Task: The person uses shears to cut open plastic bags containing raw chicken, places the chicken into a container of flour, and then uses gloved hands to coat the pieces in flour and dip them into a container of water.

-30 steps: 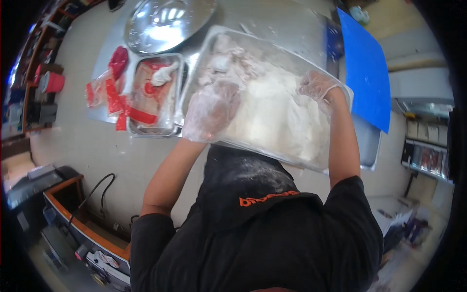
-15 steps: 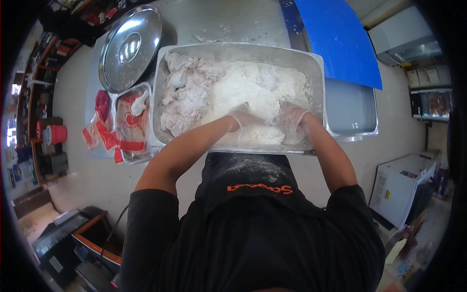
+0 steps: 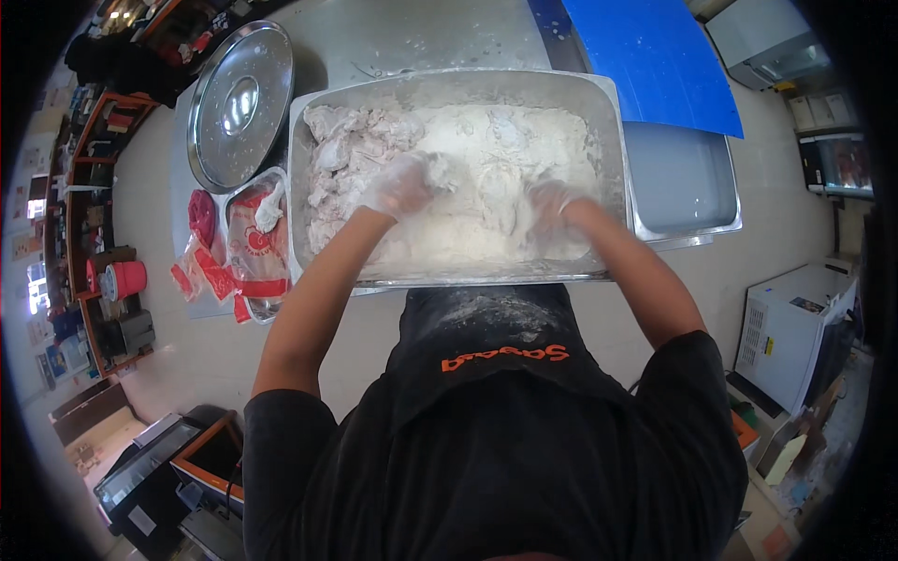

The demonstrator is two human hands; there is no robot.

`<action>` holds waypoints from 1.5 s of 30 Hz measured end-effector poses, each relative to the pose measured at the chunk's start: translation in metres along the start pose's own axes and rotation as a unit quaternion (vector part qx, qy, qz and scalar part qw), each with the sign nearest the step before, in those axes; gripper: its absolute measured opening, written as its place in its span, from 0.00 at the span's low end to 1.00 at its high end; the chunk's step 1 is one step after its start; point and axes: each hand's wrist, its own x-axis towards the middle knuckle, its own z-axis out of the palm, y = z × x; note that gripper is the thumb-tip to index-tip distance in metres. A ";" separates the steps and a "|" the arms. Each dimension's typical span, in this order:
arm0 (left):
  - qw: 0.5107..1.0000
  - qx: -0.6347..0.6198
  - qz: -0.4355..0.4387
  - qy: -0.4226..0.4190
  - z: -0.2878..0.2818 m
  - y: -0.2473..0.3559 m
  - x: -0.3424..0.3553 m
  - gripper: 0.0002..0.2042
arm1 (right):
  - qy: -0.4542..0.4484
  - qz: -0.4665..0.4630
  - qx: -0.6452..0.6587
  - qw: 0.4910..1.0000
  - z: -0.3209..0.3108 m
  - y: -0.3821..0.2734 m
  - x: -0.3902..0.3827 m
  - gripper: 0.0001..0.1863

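Both my hands wear clear plastic gloves and are inside a deep steel tray [image 3: 613, 140] of white flour [image 3: 468, 140]. My left hand [image 3: 402, 185] is over the middle left of the flour, beside a heap of flour-coated pieces [image 3: 341, 154] that look like raw meat. A floury lump [image 3: 444, 171] is at its fingertips; whether it is gripped is unclear. My right hand [image 3: 554, 201] is at the right of the flour, near another coated piece [image 3: 500, 192]. Motion blur and flour hide the fingers of both hands.
A round steel lid [image 3: 240, 107] leans at the back left. Below it, a smaller tray [image 3: 271, 178] holds a red-printed plastic bag [image 3: 257, 238]. At the right, a blue sheet [image 3: 655, 56] partly covers a steel pan [image 3: 734, 201] of cloudy liquid.
My left hand has moved left and away from me, out of the flour near the tray's front. My right hand has shifted slightly back. The coated pieces and flour between them have moved.
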 end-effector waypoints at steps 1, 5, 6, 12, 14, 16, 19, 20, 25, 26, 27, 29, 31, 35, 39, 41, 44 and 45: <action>0.993 0.079 0.082 0.007 0.000 -0.008 0.005 0.25 | 0.018 -0.023 -0.028 0.999 0.013 -0.002 0.004 0.27; 0.906 0.209 0.310 0.198 -0.005 0.002 -0.003 0.26 | 0.054 -0.091 -0.050 0.993 0.035 0.000 0.008 0.28; 0.929 0.146 0.301 0.157 -0.002 0.003 0.000 0.25 | 0.053 -0.102 -0.037 0.993 0.028 0.000 0.001 0.28; 0.919 -0.176 0.353 0.019 0.001 0.029 0.001 0.21 | 0.084 -0.005 0.110 0.990 0.011 0.060 -0.008 0.36; 0.864 -0.333 0.373 -0.063 0.036 0.017 0.027 0.19 | 0.077 -0.077 -0.024 0.994 0.011 0.041 -0.001 0.37; 0.907 -0.159 0.383 -0.076 0.045 0.041 0.031 0.16 | 0.082 -0.102 -0.087 0.988 0.036 0.025 0.020 0.42; 0.928 0.136 0.338 -0.073 0.025 0.092 0.008 0.13 | -0.036 -0.119 -0.017 0.992 0.061 0.023 0.053 0.39; 0.917 0.104 0.380 -0.061 0.039 0.077 0.028 0.13 | -0.033 -0.136 -0.032 0.990 0.054 0.023 0.039 0.38; 0.916 0.155 0.366 -0.055 0.057 0.070 0.019 0.11 | -0.056 -0.121 0.038 0.990 0.040 0.047 0.011 0.33; 0.916 0.183 0.352 -0.051 0.058 0.073 0.016 0.10 | -0.094 -0.098 0.047 0.990 0.034 0.047 0.013 0.33; 0.916 0.210 0.339 -0.048 0.061 0.075 0.014 0.08 | -0.087 -0.093 0.089 0.988 0.029 0.050 0.015 0.34; 0.917 0.239 0.319 -0.033 0.067 0.081 0.010 0.07 | -0.077 -0.073 0.189 0.976 0.027 0.061 0.019 0.34; 0.924 0.250 0.290 -0.009 0.059 0.081 0.004 0.06 | -0.070 -0.032 0.065 0.995 -0.012 0.046 0.013 0.36; 0.958 0.141 0.248 -0.005 0.038 0.077 0.001 0.10 | 0.097 -0.097 0.239 0.961 -0.042 0.067 0.005 0.22; 0.976 0.078 0.202 0.029 0.016 0.052 -0.006 0.18 | 0.212 -0.113 0.243 0.940 -0.061 0.068 0.052 0.25; 0.983 0.070 0.169 0.030 0.010 0.041 -0.011 0.20 | 0.234 -0.096 0.214 0.943 -0.056 0.058 0.094 0.27; 0.988 0.058 0.136 0.051 0.009 0.025 -0.012 0.21 | 0.231 -0.082 0.198 0.949 -0.037 0.046 0.140 0.29; 0.989 0.051 0.125 0.067 0.013 0.018 -0.013 0.21 | 0.225 -0.088 0.193 0.951 -0.035 0.038 0.147 0.30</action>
